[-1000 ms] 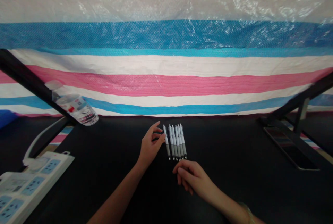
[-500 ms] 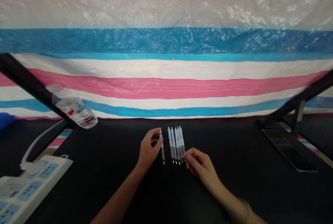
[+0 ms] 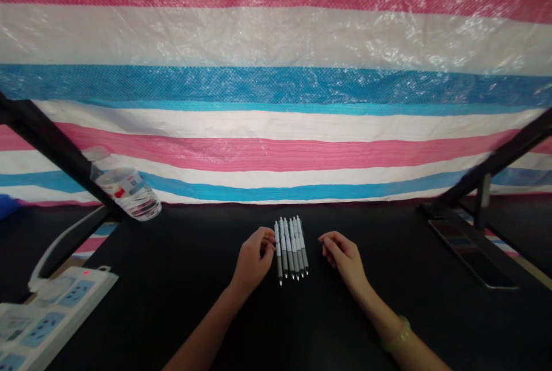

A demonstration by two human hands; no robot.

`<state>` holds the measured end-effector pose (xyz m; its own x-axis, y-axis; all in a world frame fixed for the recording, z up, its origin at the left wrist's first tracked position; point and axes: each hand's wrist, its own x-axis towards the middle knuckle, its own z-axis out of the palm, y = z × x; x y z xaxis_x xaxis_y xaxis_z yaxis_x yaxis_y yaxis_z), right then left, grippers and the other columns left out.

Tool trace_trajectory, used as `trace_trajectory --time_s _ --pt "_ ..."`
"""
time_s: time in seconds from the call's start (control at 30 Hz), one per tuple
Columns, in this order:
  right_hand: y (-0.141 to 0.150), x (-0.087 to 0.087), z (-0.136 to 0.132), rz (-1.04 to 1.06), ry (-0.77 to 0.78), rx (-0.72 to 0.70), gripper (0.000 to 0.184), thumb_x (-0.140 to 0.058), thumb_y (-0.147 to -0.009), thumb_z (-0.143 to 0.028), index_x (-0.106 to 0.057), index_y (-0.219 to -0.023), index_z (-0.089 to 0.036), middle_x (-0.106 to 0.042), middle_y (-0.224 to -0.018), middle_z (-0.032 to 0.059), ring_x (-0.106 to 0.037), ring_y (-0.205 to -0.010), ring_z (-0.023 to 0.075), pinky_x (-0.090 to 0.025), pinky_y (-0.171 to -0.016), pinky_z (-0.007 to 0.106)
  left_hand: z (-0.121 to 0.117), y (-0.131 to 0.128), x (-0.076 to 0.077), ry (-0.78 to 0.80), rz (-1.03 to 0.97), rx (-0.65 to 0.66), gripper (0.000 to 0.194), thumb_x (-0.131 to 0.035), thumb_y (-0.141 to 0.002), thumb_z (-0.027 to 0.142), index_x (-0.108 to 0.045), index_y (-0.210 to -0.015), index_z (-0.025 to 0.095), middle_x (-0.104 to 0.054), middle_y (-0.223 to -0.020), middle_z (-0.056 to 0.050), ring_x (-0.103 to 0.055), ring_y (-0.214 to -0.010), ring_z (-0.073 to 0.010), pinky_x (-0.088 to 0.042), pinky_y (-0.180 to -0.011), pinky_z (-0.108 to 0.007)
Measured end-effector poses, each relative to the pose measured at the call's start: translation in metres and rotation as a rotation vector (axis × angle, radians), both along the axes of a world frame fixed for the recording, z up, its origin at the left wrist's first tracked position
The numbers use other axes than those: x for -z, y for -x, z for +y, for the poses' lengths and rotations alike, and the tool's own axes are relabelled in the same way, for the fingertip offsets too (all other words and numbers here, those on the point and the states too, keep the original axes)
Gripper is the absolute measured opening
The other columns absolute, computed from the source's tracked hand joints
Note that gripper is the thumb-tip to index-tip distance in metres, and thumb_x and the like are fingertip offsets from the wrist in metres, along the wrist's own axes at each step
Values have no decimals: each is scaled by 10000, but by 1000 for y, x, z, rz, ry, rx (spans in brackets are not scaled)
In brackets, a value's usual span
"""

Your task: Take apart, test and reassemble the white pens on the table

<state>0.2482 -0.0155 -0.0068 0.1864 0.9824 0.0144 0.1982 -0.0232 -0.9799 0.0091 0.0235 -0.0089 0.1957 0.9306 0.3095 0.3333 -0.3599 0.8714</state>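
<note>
Several white ballpoint pens [image 3: 294,244] with grey grips lie side by side on the black table [image 3: 366,325], their tips toward me. The leftmost pen [image 3: 278,256] sits slightly nearer to me than the others. Against its left side, the curled fingers and thumb of my left hand [image 3: 255,255] close at its upper part; the exact contact is partly hidden. To the right of the row, apart from the pens, my right hand [image 3: 342,253] hovers or rests with its fingers curled together and nothing visible in them.
A clear plastic bottle [image 3: 133,195] leans by the black frame bar [image 3: 64,149] at the back left. A white power strip [image 3: 81,296] lies at the near left. On the right is a dark phone [image 3: 472,256]. A striped plastic sheet [image 3: 276,152] hangs behind the table.
My left hand drew the leftmost pen away to the left, then brought it back beside the row. My right hand moved from the pens' tips out to the right. The view tilted upward.
</note>
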Motion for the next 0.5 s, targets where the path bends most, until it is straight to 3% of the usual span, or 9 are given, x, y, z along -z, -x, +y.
trace_trajectory --time_s 0.17,0.27,0.5 --pt "-16 3 10 -146 -39 30 365 -534 -910 -497 -671 -908 -158 -601 -647 14 -524 -519 152 -384 -458 254 1 1 2 -5 -9 23 231 -510 -800 47 -624 -927 202 -698 -859 -30 -734 -740 -187 -587 -730 -323" --pt "-37 5 16 -300 -87 94 331 -540 -902 -471 -680 -927 -172 -633 -683 25 -593 -618 190 -456 -569 291 3 2 4 -4 -13 25 239 -505 -794 40 -624 -926 200 -699 -845 -28 -731 -727 -187 -586 -722 -326" --pt "-131 13 24 -674 -110 365 337 -507 -853 -430 -682 -992 -178 -737 -836 105 -683 -752 271 -504 -720 376 6 2 8 7 -7 33 243 -520 -772 33 -640 -899 201 -706 -810 -22 -725 -724 -193 -587 -717 -328"
